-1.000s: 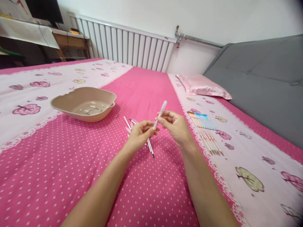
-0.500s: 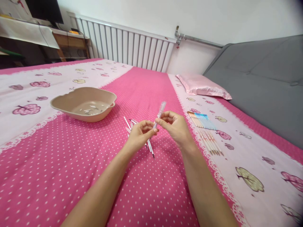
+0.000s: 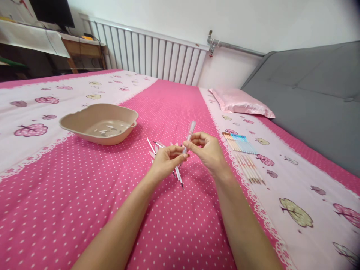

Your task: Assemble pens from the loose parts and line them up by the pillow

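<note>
Between my two hands is a slim, translucent pale-pink pen (image 3: 191, 129), tilted with its upper end away from me. My right hand (image 3: 207, 152) pinches its middle between thumb and fingers. Lower down, my left hand (image 3: 168, 159) closes thumb and fingertips round its bottom end. Beneath and beside my left hand lies a loose pile of white pen refills (image 3: 179, 175) with dark tips, along with some pale pink pen parts (image 3: 152, 154). My left hand hides part of that pile.
A beige plastic basin (image 3: 98, 122) with small white and grey pieces inside stands to the left. Blue-and-orange pens (image 3: 240, 144) and whitish pens (image 3: 250, 168) lie in rows at right. Beyond are a pink pillow (image 3: 242, 102), grey headboard (image 3: 309, 82) and white radiator (image 3: 152, 52).
The pen has turned slightly more upright, and both hands have shifted very little. Both keep their hold on it; the pile, basin and rows of pens stay put.
</note>
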### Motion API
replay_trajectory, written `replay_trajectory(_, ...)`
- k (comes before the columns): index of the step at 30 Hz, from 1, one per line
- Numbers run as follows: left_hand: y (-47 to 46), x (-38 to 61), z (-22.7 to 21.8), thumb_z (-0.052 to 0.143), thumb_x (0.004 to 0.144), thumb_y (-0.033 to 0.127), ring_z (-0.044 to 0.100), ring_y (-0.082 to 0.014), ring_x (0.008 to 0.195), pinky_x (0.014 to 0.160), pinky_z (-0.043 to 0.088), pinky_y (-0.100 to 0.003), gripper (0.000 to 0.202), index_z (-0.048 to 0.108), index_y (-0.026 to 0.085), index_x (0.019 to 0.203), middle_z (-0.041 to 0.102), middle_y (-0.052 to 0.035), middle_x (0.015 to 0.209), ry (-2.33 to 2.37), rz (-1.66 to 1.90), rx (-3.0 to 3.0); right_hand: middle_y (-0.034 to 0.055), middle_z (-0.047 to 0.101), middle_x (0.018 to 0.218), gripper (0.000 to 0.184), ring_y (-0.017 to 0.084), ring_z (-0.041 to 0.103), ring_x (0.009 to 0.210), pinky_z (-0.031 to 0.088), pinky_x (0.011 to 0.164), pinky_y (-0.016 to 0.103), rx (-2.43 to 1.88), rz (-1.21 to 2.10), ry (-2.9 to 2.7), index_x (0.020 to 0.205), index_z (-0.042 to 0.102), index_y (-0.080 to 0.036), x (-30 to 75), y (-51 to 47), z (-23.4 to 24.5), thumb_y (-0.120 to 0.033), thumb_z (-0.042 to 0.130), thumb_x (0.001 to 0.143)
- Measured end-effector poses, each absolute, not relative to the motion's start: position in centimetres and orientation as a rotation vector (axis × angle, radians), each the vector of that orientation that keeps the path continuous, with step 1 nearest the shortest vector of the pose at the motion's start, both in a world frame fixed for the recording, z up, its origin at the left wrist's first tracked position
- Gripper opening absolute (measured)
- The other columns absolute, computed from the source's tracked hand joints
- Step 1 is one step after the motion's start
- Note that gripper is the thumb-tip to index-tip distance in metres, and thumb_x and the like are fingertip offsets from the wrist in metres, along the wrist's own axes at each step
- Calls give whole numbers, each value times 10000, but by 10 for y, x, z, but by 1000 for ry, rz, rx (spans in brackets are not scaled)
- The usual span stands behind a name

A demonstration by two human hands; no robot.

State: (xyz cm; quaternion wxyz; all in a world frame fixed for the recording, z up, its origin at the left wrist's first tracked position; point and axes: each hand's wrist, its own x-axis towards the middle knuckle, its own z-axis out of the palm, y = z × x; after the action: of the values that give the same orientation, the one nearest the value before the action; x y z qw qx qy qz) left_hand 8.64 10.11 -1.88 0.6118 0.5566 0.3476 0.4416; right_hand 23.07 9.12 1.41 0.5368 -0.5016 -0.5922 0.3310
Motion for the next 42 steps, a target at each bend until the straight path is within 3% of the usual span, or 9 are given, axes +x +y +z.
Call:
replay_trajectory(7, 102, 87, -22, 751, 644, 252, 622, -118, 644, 644, 468, -245, 215, 662, 126, 795, 676, -16, 675, 794, 1028, 1283, 44, 683, 732, 215, 167, 621, 686, 475, 674, 324, -1190, 789, -1472, 769, 679, -168, 231, 91, 13, -364, 722, 693)
replay_trajectory(21, 103, 88, -25, 766, 630, 261, 621, -116, 622, 628, 469, -251, 219, 638, 136, 756, 669, -8, 666, 757, 1034, 1313, 4, 612, 645, 318, 141, 576, 618, 460, 608, 288, -1204, 753, -1477, 653, 558, -188, 231, 90, 13, -434, 760, 654)
replay_trajectory(23, 103, 88, -25, 774, 624, 282, 627, -122, 638, 644, 476, -258, 244, 640, 135, 766, 674, -14, 686, 745, 1037, 1306, 7, 622, 675, 330, 152, 595, 655, 478, 640, 301, -1198, 772, -1459, 694, 555, -189, 231, 90, 13, -435, 769, 644)
replay_trajectory(28, 103, 88, -22, 778, 625, 318, 640, -130, 692, 687, 484, -264, 304, 641, 132, 822, 695, -37, 764, 708, 1052, 1266, 73, 674, 995, 544, 204, 643, 886, 523, 765, 357, -1100, 1036, -1371, 1117, 498, -206, 230, 86, 16, -383, 762, 675)
replay_trajectory(30, 102, 88, -20, 768, 639, 303, 643, -131, 701, 686, 484, -260, 295, 638, 131, 842, 700, -40, 767, 710, 1051, 1252, 89, 654, 1084, 551, 208, 637, 932, 533, 777, 357, -1041, 1119, -1354, 1184, 469, -215, 230, 84, 19, -350, 728, 717)
replay_trajectory(36, 100, 87, -18, 711, 706, 267, 648, -129, 728, 683, 486, -254, 236, 639, 130, 884, 711, -59, 841, 712, 1039, 1277, 68, 687, 1013, 408, 209, 641, 935, 538, 775, 368, -1020, 1188, -1317, 1170, 497, -209, 228, 83, 24, -231, 624, 782)
replay_trajectory(42, 100, 88, -18, 714, 697, 252, 649, -132, 716, 682, 493, -261, 217, 640, 131, 861, 712, -61, 834, 727, 1032, 1287, 52, 704, 925, 368, 203, 657, 852, 546, 733, 366, -1034, 1162, -1290, 1087, 544, -205, 229, 86, 20, -240, 670, 742)
